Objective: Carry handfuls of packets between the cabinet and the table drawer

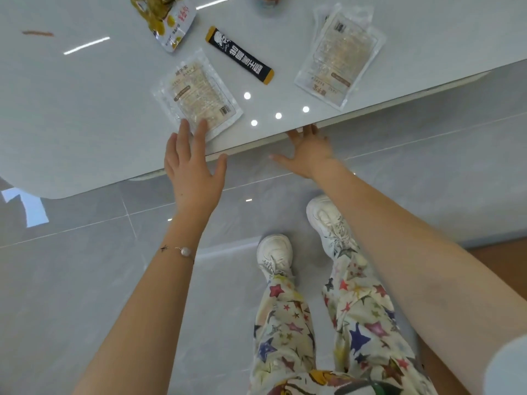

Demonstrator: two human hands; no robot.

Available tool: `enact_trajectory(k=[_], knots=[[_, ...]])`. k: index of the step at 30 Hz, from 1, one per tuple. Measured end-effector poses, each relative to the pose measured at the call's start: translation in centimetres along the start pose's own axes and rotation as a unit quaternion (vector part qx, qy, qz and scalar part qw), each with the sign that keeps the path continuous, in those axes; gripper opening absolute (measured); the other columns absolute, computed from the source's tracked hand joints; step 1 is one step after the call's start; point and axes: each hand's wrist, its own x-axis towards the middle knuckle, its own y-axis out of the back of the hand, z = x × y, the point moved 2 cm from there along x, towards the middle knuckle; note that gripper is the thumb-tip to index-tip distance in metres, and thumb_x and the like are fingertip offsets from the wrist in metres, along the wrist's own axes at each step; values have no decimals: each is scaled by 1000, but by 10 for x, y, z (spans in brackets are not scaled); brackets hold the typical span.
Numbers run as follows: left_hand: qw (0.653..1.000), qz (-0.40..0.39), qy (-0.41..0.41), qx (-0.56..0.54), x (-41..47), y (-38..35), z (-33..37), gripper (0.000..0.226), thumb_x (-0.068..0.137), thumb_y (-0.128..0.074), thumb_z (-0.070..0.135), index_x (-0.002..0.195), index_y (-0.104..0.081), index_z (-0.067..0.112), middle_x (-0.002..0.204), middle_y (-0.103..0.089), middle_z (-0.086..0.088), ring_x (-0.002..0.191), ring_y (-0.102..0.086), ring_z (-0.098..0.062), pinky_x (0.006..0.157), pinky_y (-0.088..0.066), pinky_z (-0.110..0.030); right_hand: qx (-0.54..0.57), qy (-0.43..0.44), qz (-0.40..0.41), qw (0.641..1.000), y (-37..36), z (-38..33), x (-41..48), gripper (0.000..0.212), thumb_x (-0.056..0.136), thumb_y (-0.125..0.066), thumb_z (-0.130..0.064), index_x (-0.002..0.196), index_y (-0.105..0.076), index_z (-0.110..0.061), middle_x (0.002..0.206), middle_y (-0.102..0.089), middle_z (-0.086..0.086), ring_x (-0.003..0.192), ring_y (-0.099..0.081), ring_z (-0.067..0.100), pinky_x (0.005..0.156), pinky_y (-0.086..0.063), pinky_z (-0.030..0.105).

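Observation:
My left hand (191, 169) reaches over the near edge of a glossy white table (85, 115), fingers straight, their tips touching the near end of a clear food packet (199, 95) with pale contents. My right hand (308, 151) is spread open below the table's edge, fingertips at the rim, holding nothing. A black stick sachet (241, 56) with white print and gold ends lies beyond the packet. Another clear packet (339, 54) lies to the right near the table edge.
A torn yellow-green snack bag (166, 18) lies at the far left. A round container (266, 2) is cut off at the top. Below the table are grey floor tiles, my star-print trousers and white shoes (275, 253).

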Motion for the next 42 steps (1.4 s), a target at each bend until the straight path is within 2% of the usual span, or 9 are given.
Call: enact_trajectory(k=[5, 14, 19, 25, 34, 36, 38, 40, 42], knots=[[1000, -5, 1, 6, -7, 0, 3, 62, 95, -50, 39, 150, -25, 29, 160, -14, -8, 145, -13, -34, 116, -14, -53, 60, 3, 1, 998, -7, 3, -16, 86, 84, -36, -76, 151, -15, -26, 149, -32, 21, 142, -22, 34, 104, -36, 46], [999, -25, -13, 40, -39, 2, 1, 61, 96, -50, 40, 150, -26, 27, 159, -18, -8, 144, -16, -35, 117, -16, -53, 52, -10, -57, 997, -60, 18, -79, 84, 84, -31, -77, 152, -13, -31, 158, -14, 15, 148, -2, 31, 110, -30, 55], [999, -29, -15, 38, -61, -3, 0, 59, 96, -51, 39, 149, -29, 25, 158, -22, -9, 143, -20, -36, 116, -17, -54, 51, -12, -76, 996, -83, 23, -104, 83, 84, -32, -77, 152, -11, -35, 160, -7, 11, 149, 0, 29, 112, -26, 58], [998, -55, 7, 35, -79, -7, 5, 60, 96, -50, 40, 150, -26, 29, 159, -17, -6, 145, -15, -32, 118, -13, -51, 65, -14, -91, 994, -98, 27, -122, 82, 86, -35, -74, 153, -10, -34, 161, -3, 11, 149, 2, 29, 111, -27, 53], [997, -63, 43, 20, -75, -3, 18, 62, 96, -49, 39, 151, -21, 31, 160, -13, -3, 146, -12, -32, 118, -10, -49, 101, -13, -156, 982, -113, 40, -141, 89, 82, -36, -78, 153, -3, -34, 162, 0, 6, 149, 1, 26, 115, -27, 51], [997, -61, 51, 13, -68, -3, 22, 63, 95, -50, 38, 151, -20, 31, 160, -14, -4, 146, -13, -31, 118, -12, -50, 104, -7, -197, 975, -107, 35, -145, 88, 83, -35, -78, 152, -7, -33, 160, -13, 9, 147, -13, 29, 112, -29, 49], [997, -50, 63, -5, -59, -3, 26, 63, 95, -52, 36, 151, -22, 29, 159, -15, -5, 146, -15, -30, 117, -14, -50, 83, 23, -218, 972, -92, 27, -153, 82, 86, -33, -76, 149, -26, -24, 149, -40, 10, 135, -38, 29, 102, -39, 42], [995, -40, 89, -29, -49, 0, 30, 64, 95, -53, 34, 150, -23, 27, 159, -16, -7, 145, -17, -30, 117, -16, -50, 88, 49, -167, 981, -61, 20, -157, 69, 88, -35, -71, 134, -48, -22, 130, -57, 3, 117, -54, 23, 87, -42, 35], [991, -27, 116, -53, -39, 4, 33, 63, 95, -53, 33, 150, -24, 25, 158, -18, -7, 145, -17, -29, 117, -18, -49, 131, 64, -62, 987, -19, 18, -154, 55, 91, -38, -66, 122, -56, -23, 115, -64, -2, 102, -60, 18, 81, -46, 32]])
